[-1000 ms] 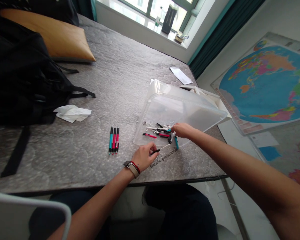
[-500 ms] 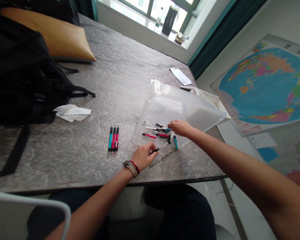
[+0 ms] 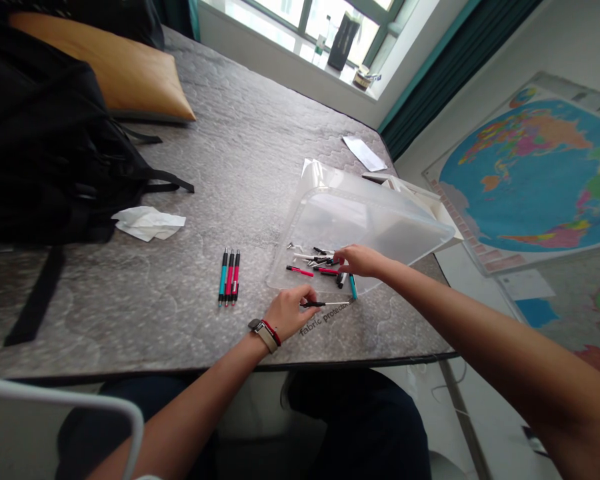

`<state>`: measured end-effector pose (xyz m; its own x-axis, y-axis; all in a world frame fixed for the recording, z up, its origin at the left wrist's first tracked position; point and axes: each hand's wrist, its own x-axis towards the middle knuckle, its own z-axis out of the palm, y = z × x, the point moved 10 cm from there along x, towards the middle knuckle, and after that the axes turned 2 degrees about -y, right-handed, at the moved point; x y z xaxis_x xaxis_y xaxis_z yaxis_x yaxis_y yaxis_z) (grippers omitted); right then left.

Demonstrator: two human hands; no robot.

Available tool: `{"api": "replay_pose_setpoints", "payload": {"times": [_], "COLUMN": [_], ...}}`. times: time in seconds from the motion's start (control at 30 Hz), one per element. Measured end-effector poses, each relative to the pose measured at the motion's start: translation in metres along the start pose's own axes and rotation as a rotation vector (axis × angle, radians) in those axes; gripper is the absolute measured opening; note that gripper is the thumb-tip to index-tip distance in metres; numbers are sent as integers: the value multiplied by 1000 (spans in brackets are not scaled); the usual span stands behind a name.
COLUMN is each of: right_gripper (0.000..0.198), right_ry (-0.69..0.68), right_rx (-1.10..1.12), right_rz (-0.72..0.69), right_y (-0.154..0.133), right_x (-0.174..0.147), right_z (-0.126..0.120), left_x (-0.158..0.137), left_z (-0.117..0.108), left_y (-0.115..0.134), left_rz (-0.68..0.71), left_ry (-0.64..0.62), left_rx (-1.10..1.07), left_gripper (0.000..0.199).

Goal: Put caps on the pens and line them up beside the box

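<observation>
Between the thumb and fingers of my left hand (image 3: 291,311) is a black pen grip with a thin white refill (image 3: 325,304) pointing right. My right hand (image 3: 357,259) reaches down into a pile of pen parts (image 3: 314,259), fingertips bent together; whatever they pinch is hidden. A red pen barrel (image 3: 300,271) and a teal barrel (image 3: 353,287) lie around it. The parts rest on the low side of a clear plastic bin (image 3: 325,200). Left of my left hand, one teal pen (image 3: 223,279) and two red pens (image 3: 232,279) lie in a row.
A crumpled tissue (image 3: 149,223) and a black backpack (image 3: 45,147) are at the left, with a tan cushion (image 3: 145,80) behind. Behind the bin stands a white box (image 3: 420,197). A white paper (image 3: 364,153) lies farther back on the grey mattress (image 3: 240,147).
The refill in my left hand has swung from slanting upward to nearly level. My right hand has shifted slightly left and down over the pile.
</observation>
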<state>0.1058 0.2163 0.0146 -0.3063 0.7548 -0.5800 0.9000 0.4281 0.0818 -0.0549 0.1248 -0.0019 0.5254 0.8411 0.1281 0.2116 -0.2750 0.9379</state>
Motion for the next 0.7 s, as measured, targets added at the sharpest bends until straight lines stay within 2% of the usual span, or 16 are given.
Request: {"api": "replay_pose_setpoints", "payload": {"times": [0.2,0.4,0.5,0.7], "right_gripper": [25,19,20,30], "right_ry": [61,53,54,33], "right_rx": [74,37,-26,-107], "right_rz": [-84,-114,-73,72], "right_y": [-34,-57,-54,-29], "right_x": [7,24,33,43], "right_z": [-10,-14,-17,-25], "left_x": [-1,-2,-2,-3], "left_z": [3,8,8,8], "left_y": [7,4,3,3], "left_rz": [37,28,14,-6], "left_ry": [-9,-33,-37,-51], "left_rx": [-23,0,9,24], "left_gripper": [11,11,12,11]}}
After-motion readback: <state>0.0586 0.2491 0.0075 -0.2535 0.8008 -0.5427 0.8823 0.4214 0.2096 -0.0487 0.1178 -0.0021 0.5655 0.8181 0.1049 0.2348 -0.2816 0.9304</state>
